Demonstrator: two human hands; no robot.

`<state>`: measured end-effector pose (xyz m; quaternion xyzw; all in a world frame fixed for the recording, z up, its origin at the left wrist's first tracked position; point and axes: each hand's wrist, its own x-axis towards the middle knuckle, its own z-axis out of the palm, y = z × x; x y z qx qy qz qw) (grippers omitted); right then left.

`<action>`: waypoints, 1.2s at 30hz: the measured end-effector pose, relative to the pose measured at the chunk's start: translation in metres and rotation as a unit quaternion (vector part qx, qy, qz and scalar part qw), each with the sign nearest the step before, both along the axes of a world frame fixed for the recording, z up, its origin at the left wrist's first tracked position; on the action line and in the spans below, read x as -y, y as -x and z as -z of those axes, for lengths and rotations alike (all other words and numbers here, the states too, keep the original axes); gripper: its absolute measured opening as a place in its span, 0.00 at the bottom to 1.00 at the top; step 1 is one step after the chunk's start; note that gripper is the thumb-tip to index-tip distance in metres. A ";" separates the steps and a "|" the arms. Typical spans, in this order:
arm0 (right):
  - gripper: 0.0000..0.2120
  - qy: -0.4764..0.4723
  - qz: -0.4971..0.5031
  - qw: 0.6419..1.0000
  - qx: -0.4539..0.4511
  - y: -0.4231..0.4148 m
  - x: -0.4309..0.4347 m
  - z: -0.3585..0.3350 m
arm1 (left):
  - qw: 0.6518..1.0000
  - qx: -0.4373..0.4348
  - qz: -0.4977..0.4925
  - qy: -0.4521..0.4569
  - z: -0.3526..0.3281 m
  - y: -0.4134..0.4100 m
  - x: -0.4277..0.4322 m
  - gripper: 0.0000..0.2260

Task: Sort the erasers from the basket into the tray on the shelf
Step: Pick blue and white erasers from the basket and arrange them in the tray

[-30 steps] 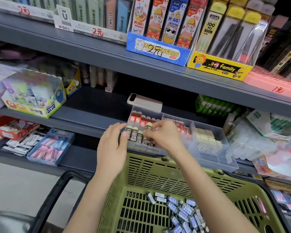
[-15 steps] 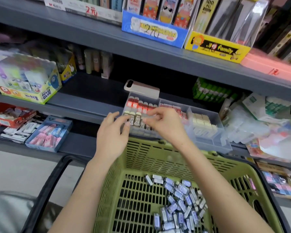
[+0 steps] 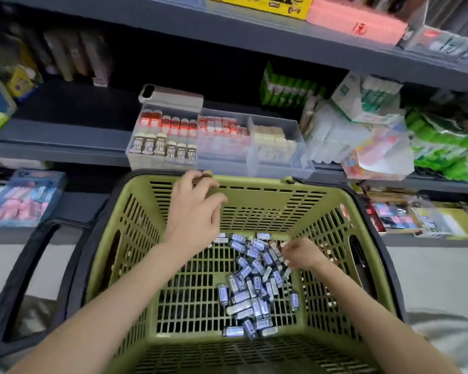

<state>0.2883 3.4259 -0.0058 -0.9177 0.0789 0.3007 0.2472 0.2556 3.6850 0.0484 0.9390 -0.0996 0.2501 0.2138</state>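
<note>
- Erasers [image 3: 250,282]: loose pile of small wrapped blocks w/ blue-purple sleeves, lying on the floor of the green basket [image 3: 135,228], centre to lower-centre of frame.
- Tray [image 3: 281,160]: clear, w/ dividers, on the shelf [image 3: 60,130] just above the basket's far rim, mid-frame. Left compartment holds upright rows of "2B" erasers and red-topped ones; mid and right ones part filled.
- Right hand [image 3: 299,256]: down in the basket at the pile's right edge, fingers curled in among the erasers; can't tell if it has one gripped yet.
- Left hand [image 3: 193,209]: at the basket's far rim, fingers loosely bent; something small and dark may sit at the fingertips, too blurred to say.
- Handling, judged: light, rigid-ish little blocks, not fragile; glossy wrap prob. slick. Best pinched across the long sides, thumb vs. forefinger, a few at a time.
</note>
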 end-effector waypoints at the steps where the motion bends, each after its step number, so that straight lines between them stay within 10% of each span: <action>1: 0.06 0.034 -0.007 0.999 0.006 0.002 0.005 0.012 | 1.000 -0.008 -0.009 -0.009 0.006 0.001 0.006 0.06; 6: 0.18 0.077 -0.002 0.992 0.096 0.013 0.014 0.047 | 0.994 -0.037 0.061 -0.086 0.053 0.011 0.034 0.08; 12: 0.22 0.053 -0.057 0.990 0.119 0.011 0.013 0.073 | 0.888 -0.265 0.262 -0.271 0.130 0.016 0.084 0.26; 26: 0.30 -0.100 -0.017 0.994 0.038 0.016 0.000 0.072 | 0.874 -0.364 0.169 -0.275 0.159 0.027 0.012 0.23; 30: 0.26 -0.278 0.072 0.958 -0.014 0.032 -0.033 0.056 | 0.871 -0.484 0.074 0.052 0.124 0.030 0.032 0.34; 33: 0.18 -0.387 0.065 0.919 -0.044 0.043 -0.060 0.044 | 0.713 -0.524 -0.007 0.466 0.102 0.030 0.058 0.29; 36: 0.14 -0.449 0.076 0.886 -0.091 0.040 -0.068 0.041 | 0.586 -0.466 -0.112 0.653 0.097 0.028 0.067 0.14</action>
